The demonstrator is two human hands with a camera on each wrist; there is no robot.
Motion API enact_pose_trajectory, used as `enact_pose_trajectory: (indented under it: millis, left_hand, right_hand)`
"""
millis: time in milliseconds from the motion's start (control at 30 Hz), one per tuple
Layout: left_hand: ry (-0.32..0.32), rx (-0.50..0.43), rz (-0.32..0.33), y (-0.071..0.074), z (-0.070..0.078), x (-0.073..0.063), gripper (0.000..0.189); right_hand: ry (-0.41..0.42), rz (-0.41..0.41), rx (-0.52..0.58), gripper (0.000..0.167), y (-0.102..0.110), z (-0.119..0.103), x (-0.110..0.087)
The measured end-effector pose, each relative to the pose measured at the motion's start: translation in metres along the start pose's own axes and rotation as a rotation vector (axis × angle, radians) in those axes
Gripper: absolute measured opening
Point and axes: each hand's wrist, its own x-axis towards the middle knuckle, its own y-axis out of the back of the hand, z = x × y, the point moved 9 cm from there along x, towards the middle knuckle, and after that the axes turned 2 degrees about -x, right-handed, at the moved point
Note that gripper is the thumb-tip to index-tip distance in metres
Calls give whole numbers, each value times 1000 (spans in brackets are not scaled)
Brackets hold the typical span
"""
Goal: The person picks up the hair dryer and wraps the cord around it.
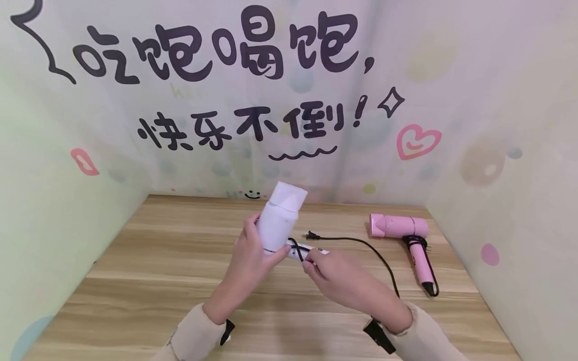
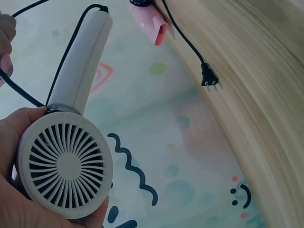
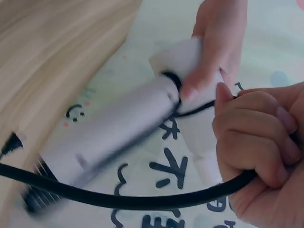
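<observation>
A white hair dryer (image 1: 277,225) is held above the table, its nozzle tilted up and away. My left hand (image 1: 249,250) grips its barrel; in the left wrist view the thumb lies by the round slotted rear grille (image 2: 69,166). The white handle (image 3: 111,123) points right, and its black cord (image 2: 71,52) runs along it and crosses near the barrel. My right hand (image 1: 343,276) has its fingers curled round the cord, beside the handle. The cord's free end, with a two-pin plug (image 1: 311,235), lies on the table behind the handle.
A pink hair dryer (image 1: 399,226) with its black cord wound round its handle lies at the right of the wooden table (image 1: 158,281). A printed cloth (image 1: 203,165) with black writing hangs behind the table's back edge.
</observation>
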Motion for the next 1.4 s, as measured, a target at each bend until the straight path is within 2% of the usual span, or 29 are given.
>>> enact_pose_trajectory:
  millis: [167,300,400,533,767,867,967,1067,1233,1400]
  left_hand:
    - [82,-177,-19,2,-6,3,93]
    - [147,-328,-21,5,-9,3,91]
    - [186,-391,-28,6,-11,4,90]
    - [231,-413,-64,6,-12,4,87]
    - [358,-503,-146,0,-14,-2,87]
    - [399,-546,-183,-3,-13,-5,86]
    - [418,-572,-204,-4,-12,-6,84]
    - [408,-579,-223,-5,-9,-6,82]
    - [377,-596,-256,-7,-5,-6,78]
    - [366,-615,-265,-7,-6,-7,75]
  right_hand:
    - [5,-50,170,20,-22,-5,1]
    - [27,-68,259,24,-33,-6,4]
    - [31,-48,239,24,-36,0,6]
    - [32,-7,204,23,-37,9,8]
    - [140,131,230,25,-34,14,13]
    - [159,166,221,22,-32,17,12]
    - [154,202,176,18,-26,23,10]
    - [162,226,177,9,-21,28,8]
    - [220,241,169,15,-17,27,3]
    - [261,268,166,14,-18,24,2]
